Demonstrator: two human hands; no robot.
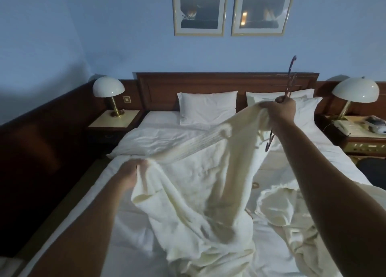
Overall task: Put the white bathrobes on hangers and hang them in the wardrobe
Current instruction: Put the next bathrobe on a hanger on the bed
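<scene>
**Hanger stands upright at the collar; our left hand holds the far shoulder**

We hold the robe (194,184) lifted off the bed (100,197), stretched between both hands. Our right hand (284,109), up at about 2 o'clock, has its fingers curled round the robe's top edge together with the hanger (289,82). The hanger's long axis runs nearly upright, one end rising toward 12 o'clock before the headboard (208,84), the other dropping below the wrist. Our left hand (130,174), down at 8 o'clock, pinches the other edge of the cloth. The robe's top line slopes from 8 up to 2 o'clock. We judge the next move needs the hanger tipped along that line; the right hand is the nearer. A second robe (277,207) lies crumpled on the bed at 4 o'clock.
</scene>
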